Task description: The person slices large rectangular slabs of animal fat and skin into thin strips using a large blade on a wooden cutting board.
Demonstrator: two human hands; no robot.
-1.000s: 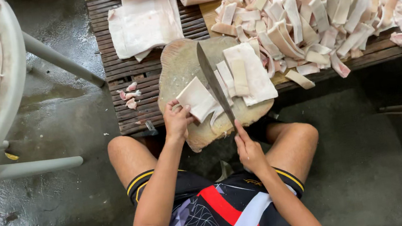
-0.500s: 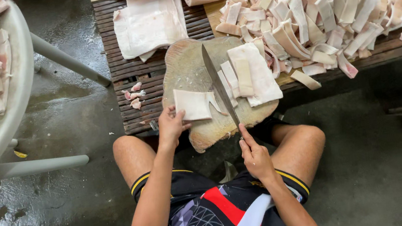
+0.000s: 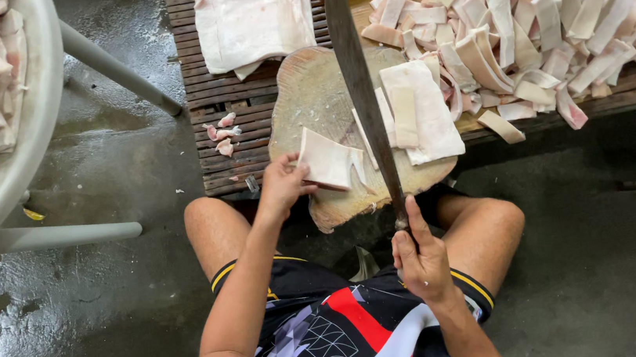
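I sit on the floor at a round wooden chopping block (image 3: 309,93). My right hand (image 3: 421,258) grips the handle of a long cleaver-like knife (image 3: 359,80), its blade raised and pointing away over the block. My left hand (image 3: 283,184) holds a pale slab of pork skin (image 3: 326,162) down on the block's near edge. To the right of the blade on the block lies a larger slab (image 3: 429,112) with a cut strip on it.
A big heap of cut pale strips (image 3: 545,13) covers the slatted wooden pallet (image 3: 205,80) at the right. A whole slab (image 3: 254,16) lies at the pallet's back left, small scraps (image 3: 222,129) beside it. A grey tub (image 3: 23,146) of meat stands at left on wet concrete.
The knife has been lifted from the slab and now stands higher, blade raised. My left hand has kept its hold on the slab at the block's near edge.
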